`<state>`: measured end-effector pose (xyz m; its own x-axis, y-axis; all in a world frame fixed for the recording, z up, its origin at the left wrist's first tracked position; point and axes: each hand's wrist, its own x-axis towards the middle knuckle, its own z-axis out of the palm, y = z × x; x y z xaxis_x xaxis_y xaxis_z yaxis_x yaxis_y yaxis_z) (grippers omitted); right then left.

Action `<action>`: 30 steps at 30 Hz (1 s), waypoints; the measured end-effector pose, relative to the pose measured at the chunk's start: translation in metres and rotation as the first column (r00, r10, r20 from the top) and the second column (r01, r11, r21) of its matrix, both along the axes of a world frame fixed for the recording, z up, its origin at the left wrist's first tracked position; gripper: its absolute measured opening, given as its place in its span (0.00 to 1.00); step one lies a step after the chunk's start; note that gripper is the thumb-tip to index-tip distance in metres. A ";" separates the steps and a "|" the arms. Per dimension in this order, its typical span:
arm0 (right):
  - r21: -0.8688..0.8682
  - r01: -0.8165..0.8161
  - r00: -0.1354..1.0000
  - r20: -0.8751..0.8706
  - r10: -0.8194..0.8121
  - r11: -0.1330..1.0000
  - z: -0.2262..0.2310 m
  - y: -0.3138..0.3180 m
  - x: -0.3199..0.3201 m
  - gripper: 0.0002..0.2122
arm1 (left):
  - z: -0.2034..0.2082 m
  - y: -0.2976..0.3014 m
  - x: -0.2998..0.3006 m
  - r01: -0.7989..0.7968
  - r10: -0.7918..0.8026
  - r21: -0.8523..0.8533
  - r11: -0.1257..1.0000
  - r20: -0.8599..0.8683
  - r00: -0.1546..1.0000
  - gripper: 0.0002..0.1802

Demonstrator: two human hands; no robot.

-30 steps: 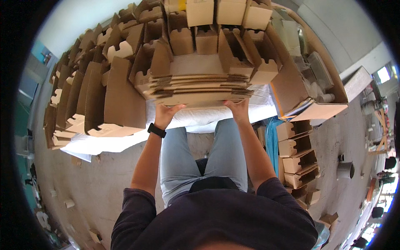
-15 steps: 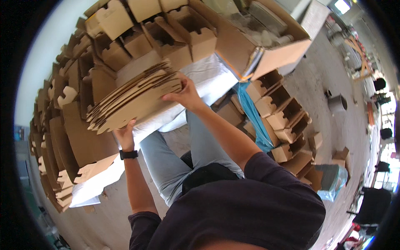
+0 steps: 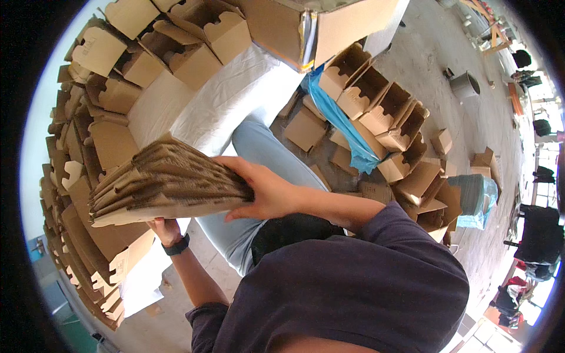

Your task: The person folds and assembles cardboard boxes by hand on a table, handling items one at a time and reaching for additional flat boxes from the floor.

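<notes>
Here, at the far left, brown boxes (image 3: 112, 144) stand packed in rows, many with notched edges, reaching up along the top of the view. A white sheet of paper or plastic (image 3: 143, 276) shows below the lowest of them. Next comes the stack (image 3: 170, 182) of flat cardboard, held up in front of the person, left of the lap, its layered edges fanned unevenly. The left hand (image 3: 169, 231) grips its lower edge from beneath; part of that hand is hidden behind the cardboard. A black band (image 3: 176, 245) circles the wrist just below. Beyond the stack lies a white cover (image 3: 212, 100). The right hand (image 3: 265, 191) is spread around the stack's right end, thumb on the near side and fingers on the far side, so both hands hold the stack between them. Blue jeans (image 3: 273, 153) show behind the right hand. Farther right, a large carton (image 3: 353, 29) juts in at the top, and blue plastic (image 3: 341, 120) hangs beside a line of open cartons (image 3: 382, 106). Past these, a grey bucket-like cylinder (image 3: 466, 85) lies on the floor (image 3: 424, 70), with a plastic-wrapped bundle (image 3: 474, 200) nearer the person.
</notes>
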<state>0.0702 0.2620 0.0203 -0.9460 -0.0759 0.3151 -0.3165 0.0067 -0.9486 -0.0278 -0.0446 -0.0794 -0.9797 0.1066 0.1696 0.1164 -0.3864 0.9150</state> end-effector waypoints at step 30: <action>0.267 0.885 0.256 0.407 -0.877 0.382 -0.112 0.262 0.164 0.28 | 0.029 0.232 0.072 0.610 -0.444 -0.242 0.754 0.496 0.746 0.39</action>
<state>0.2343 0.5238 -0.0917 -0.4319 0.8924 -0.1306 0.2952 0.0030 -0.9554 0.0445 0.1876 -0.0502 -0.7112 0.5975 -0.3704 -0.3929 0.0991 0.9142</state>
